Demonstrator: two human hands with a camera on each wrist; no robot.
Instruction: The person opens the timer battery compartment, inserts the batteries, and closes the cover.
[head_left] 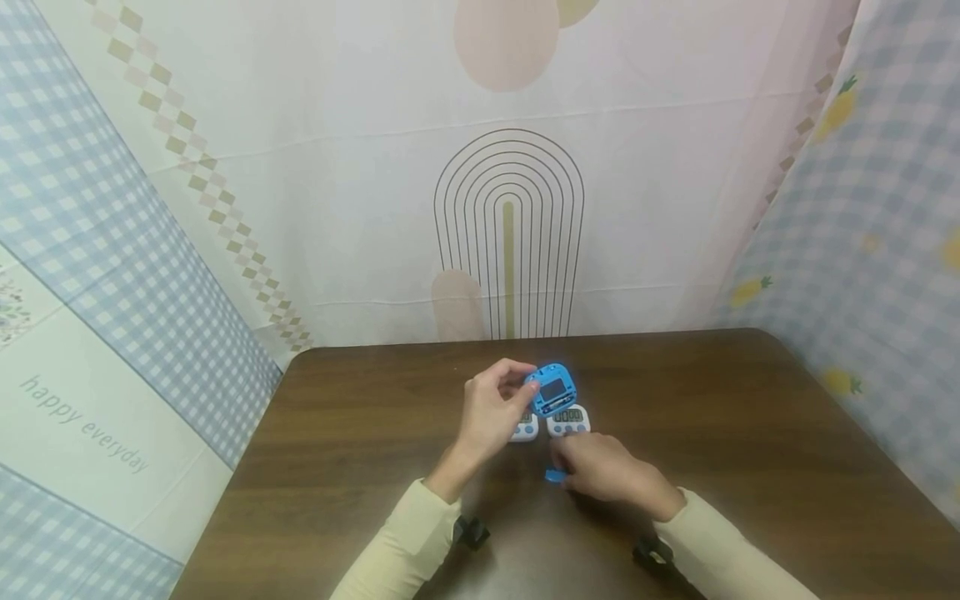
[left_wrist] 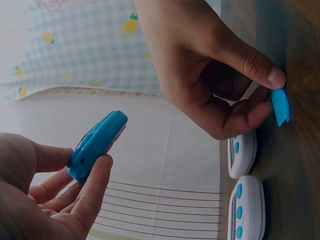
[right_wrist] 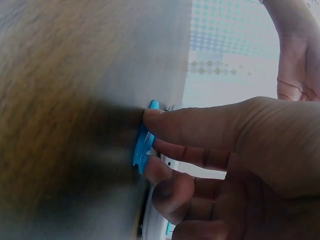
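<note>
My left hand (head_left: 486, 417) holds a blue digital timer (head_left: 542, 377) raised above the table, pinched at its edge between thumb and fingers. The timer's back faces me, with its battery compartment uncovered. In the left wrist view the blue timer (left_wrist: 97, 145) shows edge-on. Low at the tabletop, my right hand (head_left: 606, 468) pinches a small blue battery cover (head_left: 555, 476) between thumb and fingertips. The same cover (right_wrist: 143, 145) stands tilted in the right wrist view, partly hidden by the thumb.
Two white timers with blue buttons lie on the brown table (head_left: 360, 433) beyond my right hand: a right one (head_left: 569, 420) and a left one (head_left: 525, 429), partly covered by my left hand. A patterned cloth (head_left: 360, 217) hangs behind the table.
</note>
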